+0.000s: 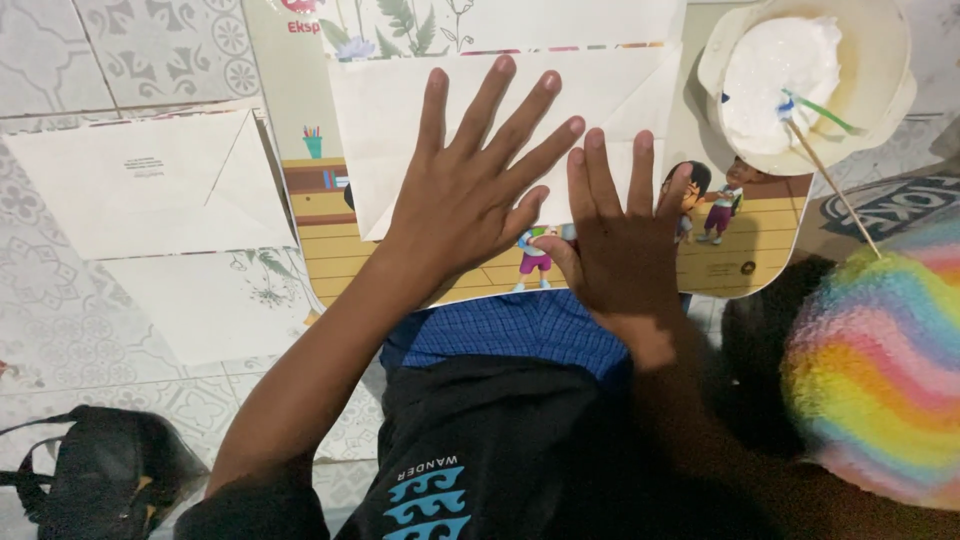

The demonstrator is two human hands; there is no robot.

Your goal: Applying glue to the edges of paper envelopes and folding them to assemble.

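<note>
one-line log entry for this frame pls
left hand: flat on white envelope | right hand: flat on its lower edge | under: illustrated board | nearby: glue bowl, stick

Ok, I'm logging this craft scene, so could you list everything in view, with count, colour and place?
folded paper envelope: one, white, under both hands on the board
lap board: one, cartoon-printed, under the envelope
paste bowl: one, cream with white paste, upper right
stick: one, thin, wooden, leaning out of the bowl
finished envelope: one, white, on the floor at left
floral paper sheet: one, pale, below that envelope
bag: one, black, lower left
rainbow fluffy thing: one, lower right
left hand: spread flat on the envelope
right hand: flat on the envelope's lower edge
</note>
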